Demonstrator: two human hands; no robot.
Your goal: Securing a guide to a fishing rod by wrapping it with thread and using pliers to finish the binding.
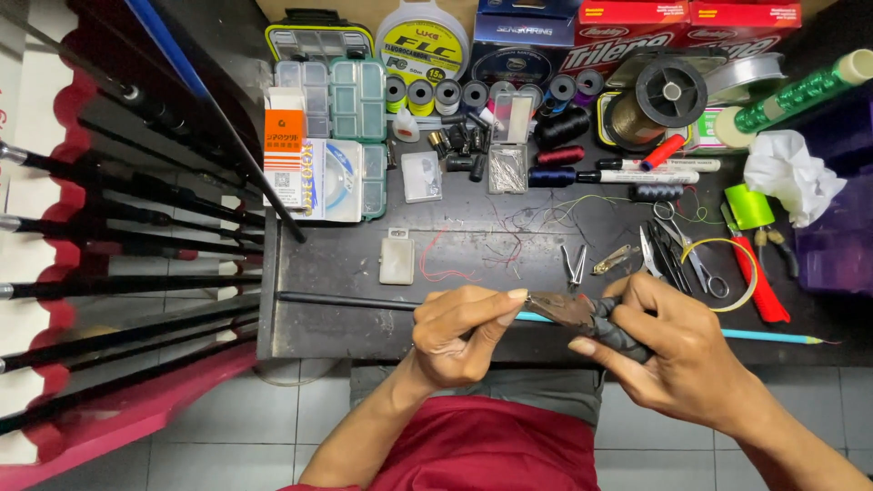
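Observation:
My left hand (459, 332) pinches a thin fishing rod (346, 301) that lies across the front of the dark worktable (473, 250). The rod is black at the left and light blue at the right. My right hand (668, 350) grips dark pliers (591, 318) by their grey handles. The rusty jaws of the pliers meet the rod just beside my left thumb and forefinger. Both hands hover over the table's front edge.
Several black rods (118, 218) lean on a red rack at the left. Tackle boxes (341, 100), thread spools (473, 93) and line reels (668, 91) fill the back. Scissors and cutters (677, 255), a red tool (759, 282) and crumpled tissue (791, 173) lie at the right.

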